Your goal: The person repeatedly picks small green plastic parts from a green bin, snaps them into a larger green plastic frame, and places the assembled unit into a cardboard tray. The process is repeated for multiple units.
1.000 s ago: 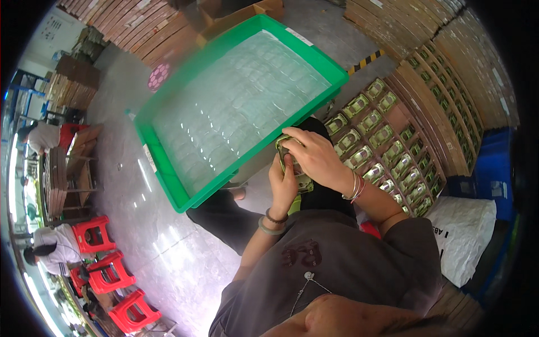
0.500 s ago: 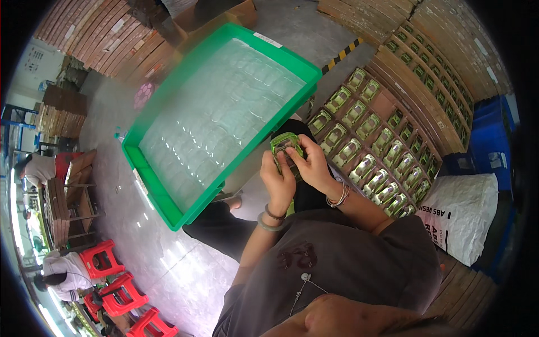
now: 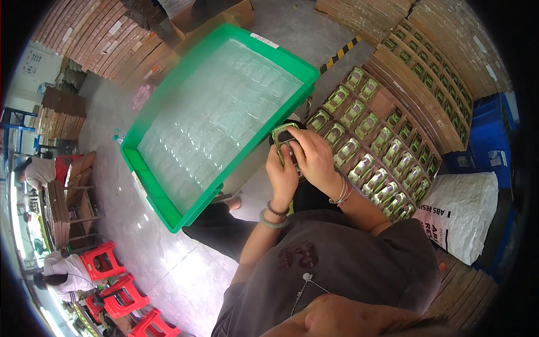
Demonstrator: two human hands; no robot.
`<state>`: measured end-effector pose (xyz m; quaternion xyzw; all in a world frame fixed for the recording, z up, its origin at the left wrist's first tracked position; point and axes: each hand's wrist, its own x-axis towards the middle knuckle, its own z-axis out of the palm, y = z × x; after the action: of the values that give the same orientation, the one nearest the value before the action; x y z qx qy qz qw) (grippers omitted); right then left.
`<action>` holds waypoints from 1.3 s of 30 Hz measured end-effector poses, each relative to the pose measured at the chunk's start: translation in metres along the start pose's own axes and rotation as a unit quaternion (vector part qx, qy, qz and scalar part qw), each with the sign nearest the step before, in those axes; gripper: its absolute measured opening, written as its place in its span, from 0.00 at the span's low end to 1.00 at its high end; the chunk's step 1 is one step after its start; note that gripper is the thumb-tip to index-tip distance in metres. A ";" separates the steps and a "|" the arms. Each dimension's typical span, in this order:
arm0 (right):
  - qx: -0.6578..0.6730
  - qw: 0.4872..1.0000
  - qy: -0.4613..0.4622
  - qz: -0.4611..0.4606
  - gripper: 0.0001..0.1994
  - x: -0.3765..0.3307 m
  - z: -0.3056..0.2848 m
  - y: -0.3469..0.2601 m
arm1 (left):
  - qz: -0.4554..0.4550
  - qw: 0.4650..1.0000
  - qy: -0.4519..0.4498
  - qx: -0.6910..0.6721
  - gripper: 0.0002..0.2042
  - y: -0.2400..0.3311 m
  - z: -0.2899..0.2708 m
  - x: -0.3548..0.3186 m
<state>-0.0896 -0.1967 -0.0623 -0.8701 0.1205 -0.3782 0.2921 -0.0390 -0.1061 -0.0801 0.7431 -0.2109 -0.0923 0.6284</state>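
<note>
A large, rectangular green plastic tray (image 3: 163, 202) lined with clear, moulded plastic stands ahead and to the left. To the right lies a brown compartmented tray (image 3: 382, 104) bearing rows of shiny green car-shaped shells. Between them, the right hand (image 3: 317, 160) clasps the upper right edge of one metallic-green, car-shaped shell (image 3: 278, 136), fingers bent over it; the left hand (image 3: 282, 175) grips its lower end from below, thumb on top.

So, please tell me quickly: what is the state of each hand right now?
Left hand: closed, holding a green toy car shell.
Right hand: fingers bent against the same shell; whether they grip it cannot be told.
</note>
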 end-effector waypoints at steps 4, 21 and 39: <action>0.053 0.998 -0.022 0.027 0.16 0.000 -0.004 -0.004 | -0.019 0.999 0.010 -0.044 0.08 0.001 0.000 -0.003; 0.239 0.931 0.050 0.271 0.08 -0.037 0.011 0.036 | 0.054 0.998 -0.023 0.027 0.09 -0.002 0.034 -0.002; -0.019 0.777 0.115 0.619 0.23 -0.096 -0.110 0.436 | -0.076 0.978 -0.195 0.022 0.11 -0.042 0.008 -0.012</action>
<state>-0.2305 -0.5502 -0.3199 -0.5637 0.6729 -0.2104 0.4303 -0.0452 -0.1030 -0.1246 0.7378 -0.2748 -0.2784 0.5501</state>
